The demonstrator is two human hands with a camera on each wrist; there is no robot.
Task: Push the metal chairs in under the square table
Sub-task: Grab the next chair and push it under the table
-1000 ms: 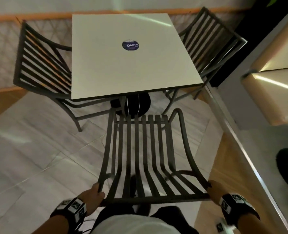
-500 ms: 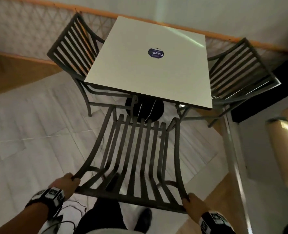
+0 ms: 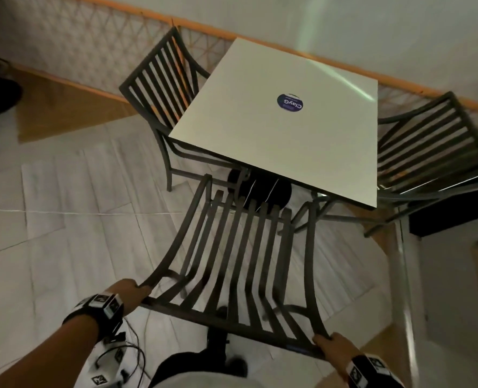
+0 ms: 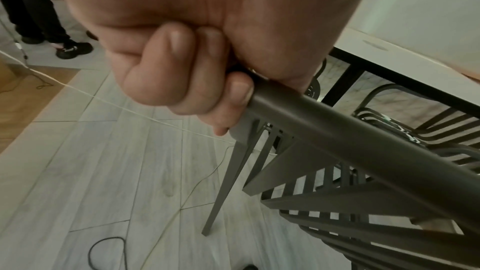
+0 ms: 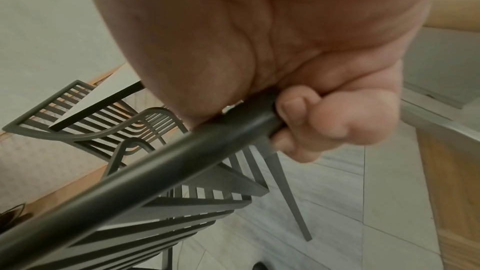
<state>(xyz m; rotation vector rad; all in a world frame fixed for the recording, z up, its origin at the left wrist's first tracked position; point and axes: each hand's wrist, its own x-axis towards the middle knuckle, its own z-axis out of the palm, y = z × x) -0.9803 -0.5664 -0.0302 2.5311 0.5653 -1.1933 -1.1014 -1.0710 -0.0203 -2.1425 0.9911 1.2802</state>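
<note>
A dark slatted metal chair [image 3: 240, 264] stands in front of me, its seat front just under the near edge of the square white table [image 3: 282, 130]. My left hand [image 3: 133, 289] grips the left end of its top rail [image 4: 337, 130], fingers [image 4: 182, 73] curled round the bar. At the rail's right end my right hand [image 3: 331, 347] holds on the same way, its fingers [image 5: 324, 126] wrapped under the bar [image 5: 155, 171]. A second chair [image 3: 162, 88] sits tucked at the table's left side, a third chair [image 3: 433, 152] at its right.
A black round table base [image 3: 263, 191] stands under the top. Lattice wall panels with an orange rail [image 3: 204, 26] run behind. Thin cables [image 4: 109, 249] lie on the pale floor at my left. Another person's legs [image 4: 39, 17] stand far left. A low ledge [image 3: 405, 275] runs along the right.
My view has swung left and tilted, so the table now sits to the upper right. Both hands keep their hold on the top rail; the chair looks turned slightly relative to the table.
</note>
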